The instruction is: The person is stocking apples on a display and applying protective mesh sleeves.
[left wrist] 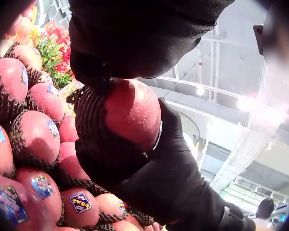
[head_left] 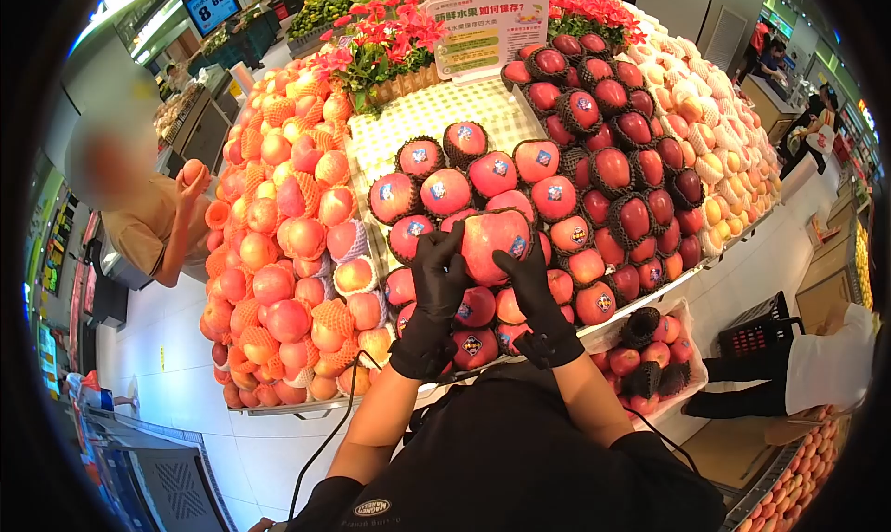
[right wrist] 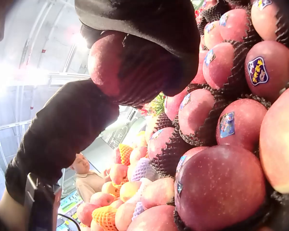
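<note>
Both hands wear black gloves and hold one large red apple [head_left: 489, 242] between them, above the stacked apples. My left hand [head_left: 438, 274] grips its left side, and my right hand [head_left: 531, 286] has thumb and fingers around its right side, by a blue sticker. A dark foam net [left wrist: 94, 125] covers part of the fruit in the left wrist view. There, the right hand [left wrist: 154, 178] cups it from below and the left hand [left wrist: 139, 38] covers it from above. In the right wrist view the same apple [right wrist: 106, 62] is partly hidden by the right hand [right wrist: 149, 19].
Stickered apples [head_left: 445, 190] in dark nets surround the hands. Orange-netted apples [head_left: 278, 286] lie left, darker red apples [head_left: 613, 168] right. A white crate [head_left: 691, 365] of apples stands low at the right. A sign [head_left: 489, 35] and red flowers [head_left: 399, 35] stand behind. A person [head_left: 148, 207] holds fruit at left.
</note>
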The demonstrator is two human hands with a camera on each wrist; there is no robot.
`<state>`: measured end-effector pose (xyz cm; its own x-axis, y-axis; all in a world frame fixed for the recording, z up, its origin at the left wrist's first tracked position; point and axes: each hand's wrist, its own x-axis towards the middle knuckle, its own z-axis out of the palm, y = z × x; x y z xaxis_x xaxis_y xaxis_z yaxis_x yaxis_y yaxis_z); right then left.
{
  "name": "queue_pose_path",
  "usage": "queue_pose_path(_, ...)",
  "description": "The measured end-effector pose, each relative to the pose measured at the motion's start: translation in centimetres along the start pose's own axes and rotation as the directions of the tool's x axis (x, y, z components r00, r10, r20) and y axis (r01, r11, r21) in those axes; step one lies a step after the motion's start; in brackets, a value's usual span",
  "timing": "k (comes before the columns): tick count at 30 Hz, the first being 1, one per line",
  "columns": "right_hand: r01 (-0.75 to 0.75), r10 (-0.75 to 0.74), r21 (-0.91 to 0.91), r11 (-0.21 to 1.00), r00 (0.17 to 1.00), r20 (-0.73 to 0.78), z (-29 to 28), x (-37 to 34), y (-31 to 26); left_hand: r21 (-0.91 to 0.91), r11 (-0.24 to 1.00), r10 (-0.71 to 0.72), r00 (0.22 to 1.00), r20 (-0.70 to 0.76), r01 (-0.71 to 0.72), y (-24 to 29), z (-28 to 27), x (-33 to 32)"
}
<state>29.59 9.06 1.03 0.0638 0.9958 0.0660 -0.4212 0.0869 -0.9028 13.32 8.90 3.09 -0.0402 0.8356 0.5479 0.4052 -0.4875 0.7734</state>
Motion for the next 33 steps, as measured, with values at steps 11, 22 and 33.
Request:
queue_pose_path(11, -0.018, 0.021, -0.115, 0.993, 0.999, 0.025, 0.9, -2.4, -1.0, -0.445, 0.739, -0.453, 0.862, 0.228, 0.506, -0.6, -0.7, -2.0)
queue_pose_path(22, 0.137, -0.096, -0.185, 0.973, 0.973, 0.212, 0.4, -2.3, -0.7, -0.691, 0.486, -0.46, 0.829, 0.318, 0.535, 1.4, -2.4, -2.1)
queue_pose_path(33, 0.017, 0.003, -0.192, 0.981, 0.995, 0.103, 1.4, -1.9, -3.3, -0.657, 0.535, -0.471, 0.833, 0.29, 0.531, 0.0, -2.4, -2.8)
